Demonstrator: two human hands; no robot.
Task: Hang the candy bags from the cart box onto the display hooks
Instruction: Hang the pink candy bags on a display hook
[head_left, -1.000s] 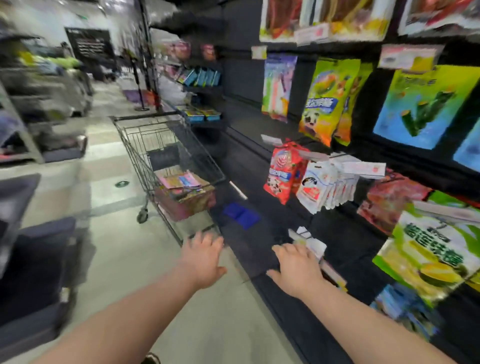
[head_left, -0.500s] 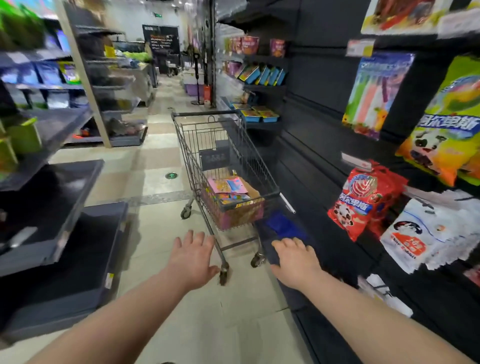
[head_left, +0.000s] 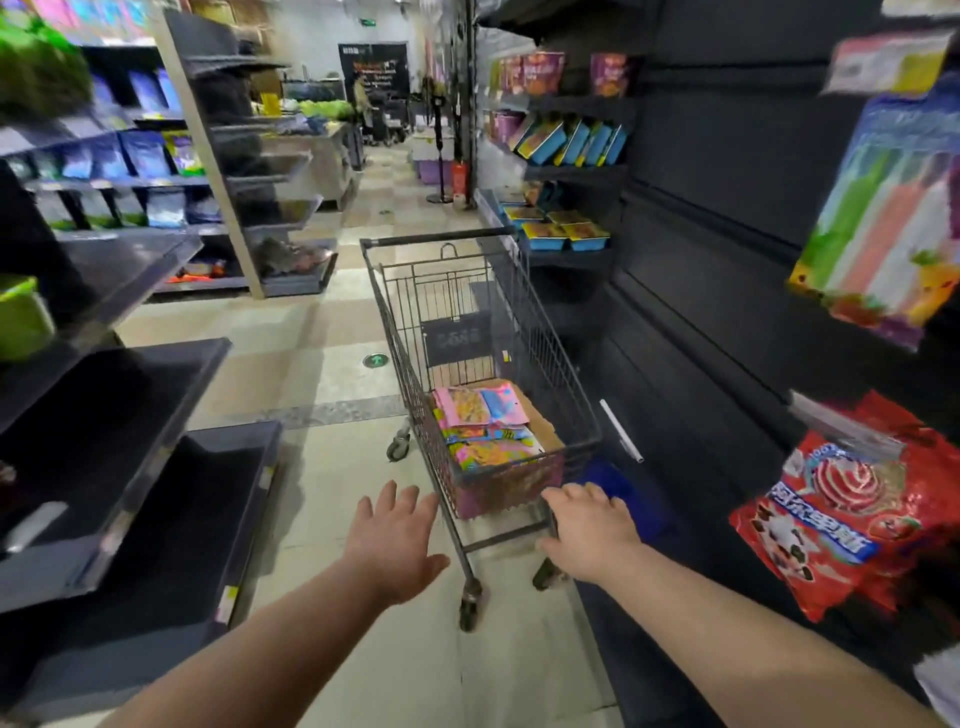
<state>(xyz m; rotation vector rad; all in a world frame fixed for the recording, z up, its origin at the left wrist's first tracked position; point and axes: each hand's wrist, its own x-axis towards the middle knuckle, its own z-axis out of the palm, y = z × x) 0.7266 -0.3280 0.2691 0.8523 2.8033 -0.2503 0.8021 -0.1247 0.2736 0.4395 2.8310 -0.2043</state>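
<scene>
Right grip (head_left: 589, 532) spread near flat-lying candy bags (head_left: 480, 423).

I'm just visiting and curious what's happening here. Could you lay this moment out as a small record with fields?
Place: shop aisle, shelving on both sides
Cart: wire cart stands in the aisle beside the right-hand display
Box: cardboard box inside the cart
Candy: colourful bags lie in the box
Left: left hand open, empty, stretched toward the cart
Right: right hand open, empty, at the cart's near end; contact unclear
Display: red bag and striped bag hang on the right
</scene>
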